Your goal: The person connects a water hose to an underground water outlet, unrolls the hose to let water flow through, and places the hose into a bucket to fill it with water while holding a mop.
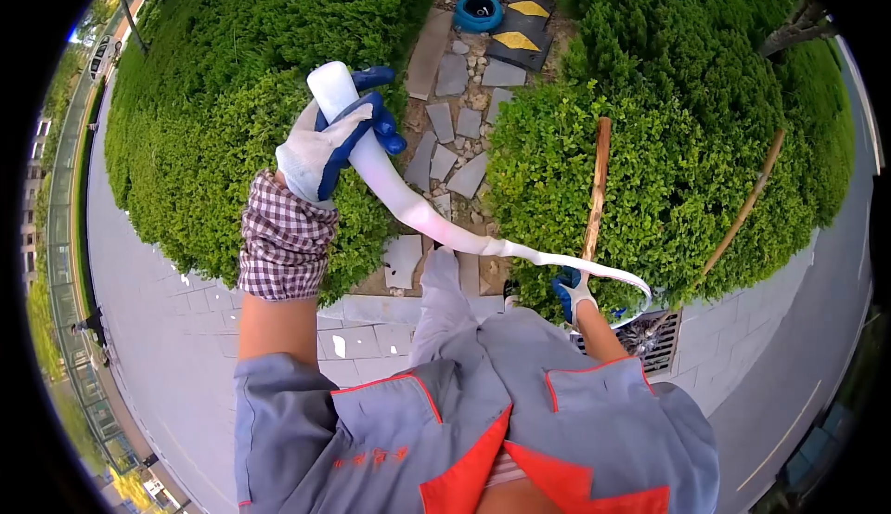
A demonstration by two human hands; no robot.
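My left hand (pixel 336 143), in a white and blue work glove with a checkered sleeve cover, is wrapped round the thick end of a long white hose-like strip (pixel 404 200). From there the strip runs down to the right, narrows, and curls past my other hand. My right hand (pixel 573 295), also gloved, is low at the hedge's edge and closed round the lower end of a wooden stick (pixel 599 175). The stick stands up against the green bush. The white strip crosses just above this hand.
Clipped bushes (pixel 213 134) flank a path of flat stones (pixel 452 75). Beyond are a blue round container (pixel 478 13) and black-yellow ramps (pixel 518 41). Another stick (pixel 747 199) leans on the right bush. A metal drain grate (pixel 662 340) lies below, beside grey paving (pixel 362 340).
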